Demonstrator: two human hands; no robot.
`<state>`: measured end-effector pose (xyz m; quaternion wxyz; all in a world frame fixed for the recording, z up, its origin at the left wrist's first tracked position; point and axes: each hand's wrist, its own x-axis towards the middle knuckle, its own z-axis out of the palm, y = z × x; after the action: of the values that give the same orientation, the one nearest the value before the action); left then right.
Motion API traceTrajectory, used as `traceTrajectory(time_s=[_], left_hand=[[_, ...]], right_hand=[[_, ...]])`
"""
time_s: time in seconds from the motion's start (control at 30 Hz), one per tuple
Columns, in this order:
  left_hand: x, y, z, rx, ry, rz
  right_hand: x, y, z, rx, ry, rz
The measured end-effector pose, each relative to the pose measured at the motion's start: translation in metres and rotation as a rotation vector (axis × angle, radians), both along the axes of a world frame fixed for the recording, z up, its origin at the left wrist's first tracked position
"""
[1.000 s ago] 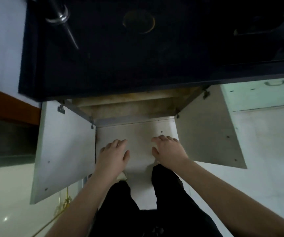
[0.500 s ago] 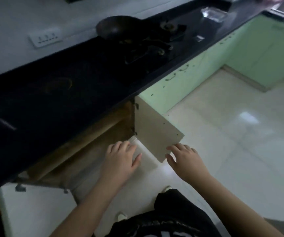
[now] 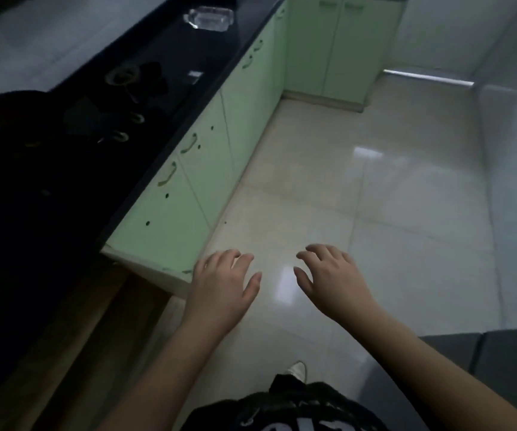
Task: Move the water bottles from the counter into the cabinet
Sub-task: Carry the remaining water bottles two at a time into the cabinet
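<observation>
Water bottles cannot be made out anywhere. Nearest, both hands hover empty over the floor (image 3: pixel 391 213), left hand (image 3: pixel 219 287) and right hand (image 3: pixel 331 278) with fingers loosely spread. Farther, a clear glass object (image 3: pixel 209 17) sits on the dark bench (image 3: pixel 64 169).

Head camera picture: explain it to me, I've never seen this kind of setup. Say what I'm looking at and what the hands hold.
No machine here: a person wears a camera on the head, looking forward and down at their own two hands. The left hand and right hand reach out over the floor, fingers relaxed, holding nothing. Along the left runs a dark counter over green cabinet doors. On the counter sit a stove and, farther off, a clear object too blurred to name.
</observation>
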<state>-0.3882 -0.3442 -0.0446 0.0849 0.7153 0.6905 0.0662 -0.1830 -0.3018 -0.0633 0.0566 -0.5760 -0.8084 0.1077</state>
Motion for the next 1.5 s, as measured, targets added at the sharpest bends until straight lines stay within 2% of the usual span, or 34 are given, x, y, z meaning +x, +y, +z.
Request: traceTrajectory(time_s=[0.17,0.4,0.63,0.8,0.97,1.2,1.37,1.5], left_hand=[[0.044,0.071,0.001,-0.032,0.017,-0.105],[0.076,0.178,-0.011,-0.038,-0.031,-0.215],[0.097,0.321,-0.033,-0.08,-0.116,-0.26],[0.107,0.417,-0.028,-0.102,-0.107,-0.315],[0.115,0.508,-0.014,-0.073,-0.053,-0.397],[0.119,0.633,-0.02,-0.056,-0.03,-0.254],[0.119,0.723,-0.008,-0.084,-0.012,-0.102],[0.106,0.783,0.015,-0.012,-0.051,0.054]], right_hand=[[0.061,0.056,0.002,-0.089,-0.035,-0.02],[0.101,0.134,-0.011,-0.126,-0.015,-0.088],[0.112,0.269,-0.011,-0.151,-0.014,-0.071],[0.112,0.365,0.001,-0.167,-0.023,-0.084],[0.137,0.437,0.009,-0.148,0.028,-0.182],[0.172,0.588,0.005,-0.118,0.086,-0.196],[0.181,0.699,0.011,-0.102,0.106,-0.104],[0.185,0.779,0.017,-0.091,0.092,-0.016]])
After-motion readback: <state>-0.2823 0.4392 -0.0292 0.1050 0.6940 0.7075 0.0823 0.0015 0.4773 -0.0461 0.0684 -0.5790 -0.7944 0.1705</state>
